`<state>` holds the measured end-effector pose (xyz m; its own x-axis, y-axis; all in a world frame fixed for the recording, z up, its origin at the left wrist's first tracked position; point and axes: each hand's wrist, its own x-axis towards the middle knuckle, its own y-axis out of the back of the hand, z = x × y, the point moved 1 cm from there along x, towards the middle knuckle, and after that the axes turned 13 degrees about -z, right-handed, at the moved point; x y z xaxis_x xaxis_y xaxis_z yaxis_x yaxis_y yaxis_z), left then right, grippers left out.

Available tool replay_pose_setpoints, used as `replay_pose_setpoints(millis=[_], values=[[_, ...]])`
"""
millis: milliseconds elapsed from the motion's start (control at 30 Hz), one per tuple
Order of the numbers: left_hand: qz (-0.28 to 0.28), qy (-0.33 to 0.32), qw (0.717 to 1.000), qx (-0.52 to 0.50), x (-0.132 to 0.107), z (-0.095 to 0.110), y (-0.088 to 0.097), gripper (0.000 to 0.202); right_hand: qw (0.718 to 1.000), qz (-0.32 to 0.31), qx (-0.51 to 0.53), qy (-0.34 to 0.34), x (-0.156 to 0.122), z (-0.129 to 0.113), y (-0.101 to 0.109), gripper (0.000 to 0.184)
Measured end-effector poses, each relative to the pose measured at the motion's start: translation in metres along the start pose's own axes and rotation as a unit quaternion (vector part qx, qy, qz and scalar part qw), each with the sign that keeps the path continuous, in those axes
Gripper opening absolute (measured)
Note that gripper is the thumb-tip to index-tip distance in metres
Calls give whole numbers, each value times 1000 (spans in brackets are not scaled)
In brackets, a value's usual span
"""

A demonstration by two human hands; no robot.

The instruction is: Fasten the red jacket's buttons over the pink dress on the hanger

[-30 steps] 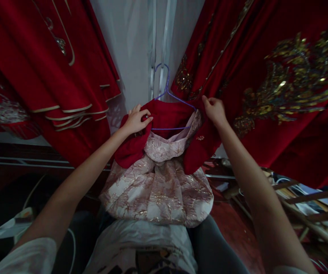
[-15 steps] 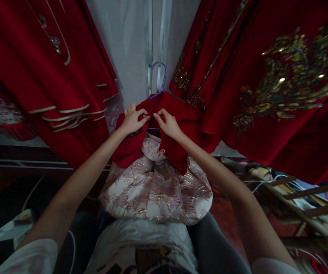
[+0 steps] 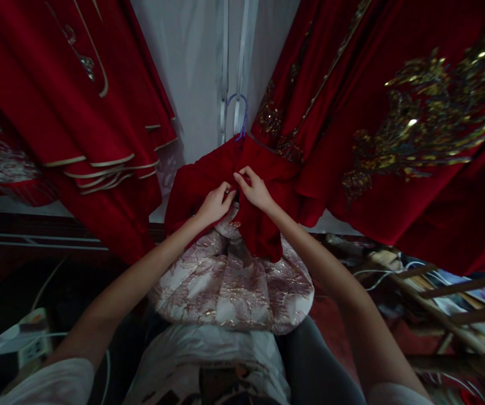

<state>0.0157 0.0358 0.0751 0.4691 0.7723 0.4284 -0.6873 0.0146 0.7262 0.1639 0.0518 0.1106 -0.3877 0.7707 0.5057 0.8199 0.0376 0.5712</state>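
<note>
A small red jacket (image 3: 200, 174) hangs in front of me from a blue hanger (image 3: 243, 115) on a metal rail. Beneath it puffs out a pale pink and white brocade skirt (image 3: 234, 287) with shiny gold threads. My left hand (image 3: 217, 203) pinches the jacket's left front edge, low on the opening. Slightly higher, my right hand (image 3: 254, 190) pinches the opposite edge near the collar. The fingertips of both hands lie close together. A small beaded ornament (image 3: 235, 224) shows just under the left fingers. Whatever fastening lies between the fingers is too small to make out.
Red garments (image 3: 111, 129) with pale piping hang at the left. More red cloth (image 3: 377, 208) with gold sequin embroidery (image 3: 427, 124) hangs at the right. A wooden rack (image 3: 436, 315) stands lower right. A white power strip (image 3: 31, 343) with cables lies lower left.
My left hand has moved down and to the right, drawing the jacket's left front across. The gap at the front has narrowed. My right hand has shifted only slightly.
</note>
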Motion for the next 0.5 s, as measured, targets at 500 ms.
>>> replay_pose_setpoints(millis=[500], values=[[108, 51, 972, -205, -9, -12, -12, 24, 961, 16, 273, -40, -40, 4, -15, 40]])
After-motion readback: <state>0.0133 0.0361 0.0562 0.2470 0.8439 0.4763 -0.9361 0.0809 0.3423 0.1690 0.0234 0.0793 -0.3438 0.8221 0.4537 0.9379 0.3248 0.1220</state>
